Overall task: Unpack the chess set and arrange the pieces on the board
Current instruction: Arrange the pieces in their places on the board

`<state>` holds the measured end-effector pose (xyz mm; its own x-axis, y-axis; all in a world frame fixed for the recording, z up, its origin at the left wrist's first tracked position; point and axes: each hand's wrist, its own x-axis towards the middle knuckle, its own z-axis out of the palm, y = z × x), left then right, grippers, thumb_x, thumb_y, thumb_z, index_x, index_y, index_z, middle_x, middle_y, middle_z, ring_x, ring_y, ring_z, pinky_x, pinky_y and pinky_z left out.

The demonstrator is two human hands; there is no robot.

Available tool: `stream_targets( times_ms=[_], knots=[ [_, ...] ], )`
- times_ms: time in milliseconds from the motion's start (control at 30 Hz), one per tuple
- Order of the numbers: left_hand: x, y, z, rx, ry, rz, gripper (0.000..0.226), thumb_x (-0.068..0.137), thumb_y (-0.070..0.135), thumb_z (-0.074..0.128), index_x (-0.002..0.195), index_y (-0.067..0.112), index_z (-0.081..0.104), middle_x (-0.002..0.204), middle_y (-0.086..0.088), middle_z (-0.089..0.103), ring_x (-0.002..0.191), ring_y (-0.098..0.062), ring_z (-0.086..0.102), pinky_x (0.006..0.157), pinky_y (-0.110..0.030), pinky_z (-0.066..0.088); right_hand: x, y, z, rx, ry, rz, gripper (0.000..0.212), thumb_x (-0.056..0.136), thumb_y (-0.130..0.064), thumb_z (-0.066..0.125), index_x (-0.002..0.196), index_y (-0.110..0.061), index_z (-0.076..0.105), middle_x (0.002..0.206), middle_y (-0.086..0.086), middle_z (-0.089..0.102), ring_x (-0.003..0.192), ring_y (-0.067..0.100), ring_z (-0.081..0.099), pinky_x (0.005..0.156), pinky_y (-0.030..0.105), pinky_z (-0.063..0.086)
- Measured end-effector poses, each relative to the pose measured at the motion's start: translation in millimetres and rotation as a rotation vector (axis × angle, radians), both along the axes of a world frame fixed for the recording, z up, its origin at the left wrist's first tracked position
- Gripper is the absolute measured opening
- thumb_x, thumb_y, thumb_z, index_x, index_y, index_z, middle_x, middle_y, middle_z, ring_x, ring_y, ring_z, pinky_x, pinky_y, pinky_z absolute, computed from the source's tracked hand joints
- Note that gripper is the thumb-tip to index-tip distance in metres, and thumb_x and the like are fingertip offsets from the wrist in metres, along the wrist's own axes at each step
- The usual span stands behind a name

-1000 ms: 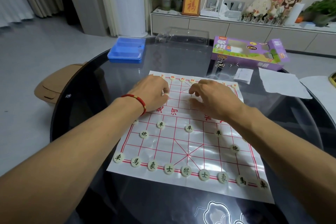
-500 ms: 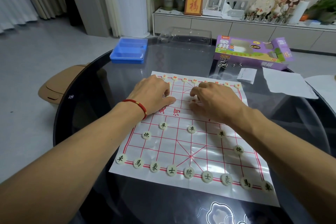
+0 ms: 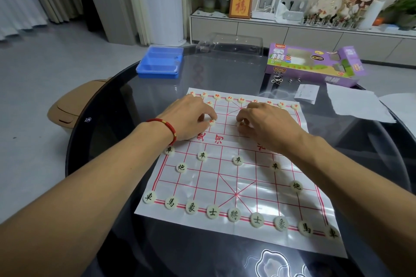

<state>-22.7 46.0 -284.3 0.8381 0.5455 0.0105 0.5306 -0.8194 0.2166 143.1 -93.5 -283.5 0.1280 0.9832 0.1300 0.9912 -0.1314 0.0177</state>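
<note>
1. Now, the paper board [image 3: 236, 177] lies flat on the dark glass desk [image 3: 117, 132], with the black-lettered pieces already ranked along its near side.
2. The left hand [image 3: 191, 119] curls its fingers [image 3: 208, 117] round a red piece [image 3: 211, 121] just beyond the board's river lettering.
3. The right hand [image 3: 267, 126] pinches a second pale piece [image 3: 240, 123] beside it, on the same far half.
4. Judged from this, the red soldiers are being seated; each should be centred on a line crossing, character upward.
5. Press lightly, since the thin sheet could slide or crease.
6. Lift the wrists clear of the far red row [image 3: 240, 99] so nothing gets nudged.
</note>
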Motion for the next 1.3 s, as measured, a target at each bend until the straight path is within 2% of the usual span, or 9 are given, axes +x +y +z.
stream_targets(
  times_ms=[200, 400, 500, 667, 833, 1033, 1133, 1300],
  knots=[
    [3, 5, -2, 0.005, -0.024, 0.01, 0.035, 0.094, 0.034, 0.067, 0.128, 0.026, 0.068, 0.119, -0.001, 0.067, 0.102, -0.017, 0.059, 0.09, -0.025, 0.043, 3, 3, -1, -0.029, 0.05, -0.016, 0.035, 0.098, -0.031, 0.062, 0.132, -0.022, 0.061, 0.127, 0.004, 0.063, 0.106, 0.025, 0.062, 0.085, 0.043, 0.058],
    [5, 6, -1, -0.024, -0.023, 0.005, 0.035, 0.094, 0.034, 0.067, 0.128, 0.024, 0.068, 0.118, -0.001, 0.068, 0.096, -0.013, 0.057, 0.087, -0.024, 0.045, 8, 7, -3, -0.047, 0.083, -0.024, 0.036, 0.098, -0.028, 0.064, 0.132, -0.019, 0.061, 0.125, 0.004, 0.064, 0.105, 0.023, 0.062, 0.088, 0.04, 0.057],
    [5, 6, 0, -0.045, -0.015, 0.001, 0.036, 0.094, 0.033, 0.067, 0.129, 0.023, 0.067, 0.119, -0.001, 0.068, 0.096, -0.012, 0.056, 0.086, -0.023, 0.044, 11, 8, -4, -0.039, 0.101, -0.026, 0.034, 0.096, -0.03, 0.067, 0.128, -0.021, 0.062, 0.119, 0.002, 0.067, 0.1, 0.021, 0.062, 0.084, 0.038, 0.058],
    [2, 8, 1, -0.077, -0.009, 0.003, 0.038, 0.094, 0.029, 0.067, 0.132, 0.022, 0.065, 0.124, -0.001, 0.066, 0.097, -0.011, 0.053, 0.087, -0.021, 0.043, 16, 9, -7, 0.013, 0.11, -0.007, 0.028, 0.093, -0.019, 0.072, 0.121, -0.024, 0.068, 0.113, -0.003, 0.072, 0.094, 0.016, 0.066, 0.078, 0.031, 0.059],
    [3, 7, 1, -0.078, -0.013, 0.001, 0.038, 0.095, 0.029, 0.067, 0.131, 0.021, 0.066, 0.123, -0.002, 0.066, 0.098, -0.011, 0.054, 0.086, -0.021, 0.043, 17, 9, -8, 0.035, 0.126, 0.015, 0.026, 0.094, -0.022, 0.071, 0.119, -0.025, 0.07, 0.112, -0.003, 0.072, 0.093, 0.015, 0.066, 0.074, 0.025, 0.054],
    [4, 7, 1, -0.087, -0.026, 0.009, 0.036, 0.095, 0.028, 0.067, 0.13, 0.02, 0.067, 0.123, -0.003, 0.067, 0.096, -0.011, 0.054, 0.084, -0.021, 0.043, 18, 8, -9, 0.054, 0.114, 0.024, 0.024, 0.093, -0.025, 0.071, 0.118, -0.027, 0.071, 0.11, -0.004, 0.072, 0.087, 0.014, 0.063, 0.072, 0.03, 0.056],
    [4, 6, 2, -0.09, -0.035, 0.011, 0.036, 0.095, 0.028, 0.066, 0.13, 0.019, 0.067, 0.124, -0.003, 0.067, 0.097, -0.012, 0.054, 0.085, -0.021, 0.044, 18, 8, -10, 0.057, 0.114, 0.029, 0.025, 0.094, -0.028, 0.071, 0.119, -0.027, 0.071, 0.11, -0.004, 0.072, 0.082, 0.011, 0.056, 0.07, 0.025, 0.051],
    [2, 7, 4, -0.107, -0.025, 0.002, 0.036, 0.095, 0.026, 0.067, 0.13, 0.02, 0.066, 0.124, -0.002, 0.066, 0.098, -0.011, 0.054, 0.082, -0.021, 0.042, 21, 7, -6, 0.051, 0.141, 0.049, 0.033, 0.094, -0.03, 0.07, 0.126, -0.023, 0.067, 0.112, -0.002, 0.073, 0.085, 0.015, 0.065, 0.075, 0.032, 0.058]
  ],
)
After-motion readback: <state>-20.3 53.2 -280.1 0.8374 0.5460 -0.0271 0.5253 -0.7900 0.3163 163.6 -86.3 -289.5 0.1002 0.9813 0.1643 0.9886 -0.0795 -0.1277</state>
